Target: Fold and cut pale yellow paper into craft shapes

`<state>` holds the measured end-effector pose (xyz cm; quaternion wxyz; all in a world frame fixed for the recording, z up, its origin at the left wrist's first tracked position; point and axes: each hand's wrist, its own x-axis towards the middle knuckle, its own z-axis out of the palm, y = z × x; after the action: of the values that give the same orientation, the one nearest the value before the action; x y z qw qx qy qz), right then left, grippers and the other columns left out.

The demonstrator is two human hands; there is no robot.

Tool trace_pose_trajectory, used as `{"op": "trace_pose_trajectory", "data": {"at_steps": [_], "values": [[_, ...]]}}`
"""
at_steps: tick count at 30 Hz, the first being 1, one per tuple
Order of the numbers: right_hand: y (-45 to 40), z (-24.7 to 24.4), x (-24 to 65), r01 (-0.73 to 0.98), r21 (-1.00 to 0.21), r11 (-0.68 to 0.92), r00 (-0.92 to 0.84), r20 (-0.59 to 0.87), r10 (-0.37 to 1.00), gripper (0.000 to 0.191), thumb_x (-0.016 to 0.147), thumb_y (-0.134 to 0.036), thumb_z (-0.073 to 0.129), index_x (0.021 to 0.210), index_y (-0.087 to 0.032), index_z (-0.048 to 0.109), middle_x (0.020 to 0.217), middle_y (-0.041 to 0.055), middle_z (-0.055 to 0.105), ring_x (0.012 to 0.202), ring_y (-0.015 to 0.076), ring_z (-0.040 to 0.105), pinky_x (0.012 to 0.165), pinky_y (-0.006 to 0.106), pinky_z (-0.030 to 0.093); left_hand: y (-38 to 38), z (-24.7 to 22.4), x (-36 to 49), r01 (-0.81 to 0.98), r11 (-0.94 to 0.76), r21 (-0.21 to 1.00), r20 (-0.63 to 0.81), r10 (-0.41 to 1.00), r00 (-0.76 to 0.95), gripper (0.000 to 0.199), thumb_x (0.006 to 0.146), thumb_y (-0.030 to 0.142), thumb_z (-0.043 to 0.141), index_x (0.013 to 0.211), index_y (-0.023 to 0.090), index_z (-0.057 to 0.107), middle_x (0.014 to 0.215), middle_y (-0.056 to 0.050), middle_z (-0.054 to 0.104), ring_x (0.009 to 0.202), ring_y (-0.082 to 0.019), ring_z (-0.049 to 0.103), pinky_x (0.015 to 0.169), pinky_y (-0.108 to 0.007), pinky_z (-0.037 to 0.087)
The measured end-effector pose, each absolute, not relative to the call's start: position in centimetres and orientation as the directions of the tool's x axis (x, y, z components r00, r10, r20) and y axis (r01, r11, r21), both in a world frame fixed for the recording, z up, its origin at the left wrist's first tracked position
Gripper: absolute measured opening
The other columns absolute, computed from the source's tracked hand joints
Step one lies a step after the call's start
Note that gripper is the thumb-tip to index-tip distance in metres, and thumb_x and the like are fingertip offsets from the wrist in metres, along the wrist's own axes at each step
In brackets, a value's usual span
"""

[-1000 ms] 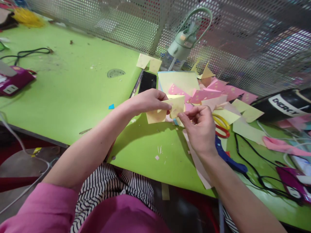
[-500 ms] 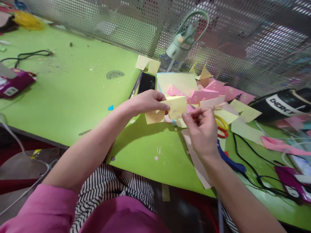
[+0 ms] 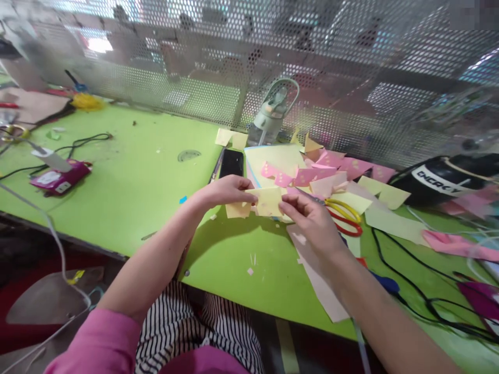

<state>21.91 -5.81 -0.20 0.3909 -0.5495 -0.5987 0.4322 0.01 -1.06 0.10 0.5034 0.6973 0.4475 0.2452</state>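
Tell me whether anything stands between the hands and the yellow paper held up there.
Nothing visible does: the left hand holds the yellow paper near its left end, and the right hand has its fingertips on the right edge.

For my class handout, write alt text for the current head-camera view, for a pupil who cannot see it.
A person's left hand and right hand hold yellow paper over a green table. Beyond are a black phone, pink paper pieces and a bottle; scissors lie beside the right hand.
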Motion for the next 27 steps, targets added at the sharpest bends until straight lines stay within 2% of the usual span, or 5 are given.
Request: {"op": "trace_pose_trajectory", "data": {"at_steps": [5,8,13,20,27], "values": [[-5.1,-0.6,22.2,0.252,-0.967,0.032,-0.038,0.023,0.999,0.025,0.072,-0.043,0.078,0.082,-0.022,0.070,0.082,0.0003,0.065,0.076,0.0156,0.058,0.071,0.030,0.050,-1.3,0.7,0.4,0.362,-0.258,0.896,0.152,0.943,0.295,0.017,0.078,0.030,0.066,0.092,0.022,0.066,0.104,-0.003,0.070,0.097,-0.017,0.062,0.084,-0.028,0.047],[-4.6,-1.1,22.7,0.168,-0.984,0.067,0.061,0.078,0.995,0.025,0.072,-0.043,0.077,0.082,-0.022,0.068,0.078,-0.0015,0.062,0.069,0.0123,0.054,0.064,0.026,0.046,-2.3,1.5,1.0,0.303,-0.349,0.887,0.331,0.937,0.110,0.011,0.084,0.030,0.060,0.090,0.022,0.064,0.098,-0.003,0.070,0.093,-0.016,0.062,0.084,-0.028,0.047],[-4.1,-1.6,23.1,0.036,-0.984,0.176,0.230,0.180,0.956,0.032,0.071,-0.049,0.075,0.082,-0.023,0.060,0.069,-0.0055,0.052,0.057,0.0087,0.043,0.053,0.022,0.039,-4.1,0.3,3.6,0.145,-0.093,0.985,0.002,0.849,0.528,0.017,0.084,0.033,0.064,0.089,0.017,0.064,0.085,-0.004,0.067,0.077,-0.014,0.061,0.072,-0.029,0.047],[-4.8,-1.6,22.8,-0.019,-0.975,0.220,0.243,0.209,0.947,0.030,0.072,-0.047,0.075,0.083,-0.023,0.060,0.064,-0.0059,0.050,0.052,0.0078,0.040,0.048,0.022,0.034,-4.4,-2.7,6.9,-0.327,0.172,0.929,-0.026,0.913,0.406,0.052,0.068,0.028,0.082,0.111,0.016,0.055,0.108,-0.009,0.063,0.082,-0.014,0.060,0.074,-0.029,0.046],[-5.0,-1.9,22.9,0.057,-0.965,0.255,0.185,0.261,0.948,0.023,0.077,-0.043,0.071,0.086,-0.023,0.064,0.069,-0.0041,0.057,0.054,0.0090,0.044,0.050,0.023,0.039,-4.4,-2.8,7.1,-0.423,0.190,0.886,-0.024,0.930,0.367,0.033,0.068,0.038,0.081,0.080,0.013,0.064,0.068,0.000,0.056,0.058,-0.008,0.049,0.056,-0.024,0.037]]}}
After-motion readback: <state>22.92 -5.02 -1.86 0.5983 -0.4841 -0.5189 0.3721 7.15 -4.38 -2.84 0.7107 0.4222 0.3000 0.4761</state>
